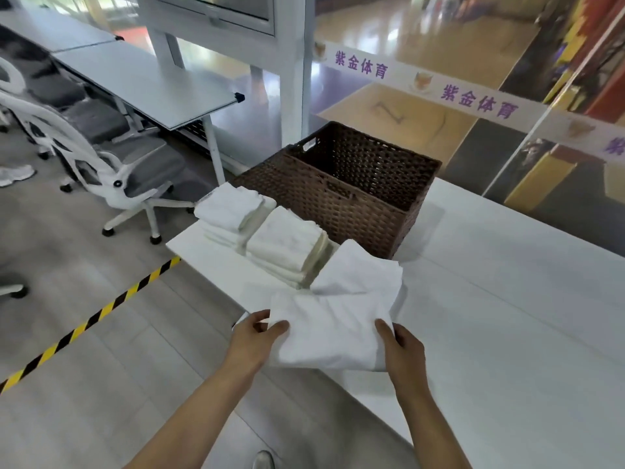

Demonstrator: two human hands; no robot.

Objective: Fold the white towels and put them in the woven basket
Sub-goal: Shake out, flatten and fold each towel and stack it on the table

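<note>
White tabletop (507, 299) fills the right of the view, with a glass wall behind it and grey floor to the left; on its near edge lies a white towel (334, 319), partly folded, its far layer rumpled and lifted toward the woven basket (341, 194); the basket stands at the table's far corner, dark brown, open-topped, its inside in shadow; between towel and basket, to the left, sit two stacks of folded towels (270, 238), the nearer stack touching the loose towel's far edge; beyond the table stand a grey desk (145, 82) and a white office chair (111, 164); yellow-black tape (84, 326) crosses the floor; the left hand (253, 336) pinches the towel's near-left corner, thumb on top; the right hand (402, 346) grips the near-right edge, fingers curled over the cloth.
</note>
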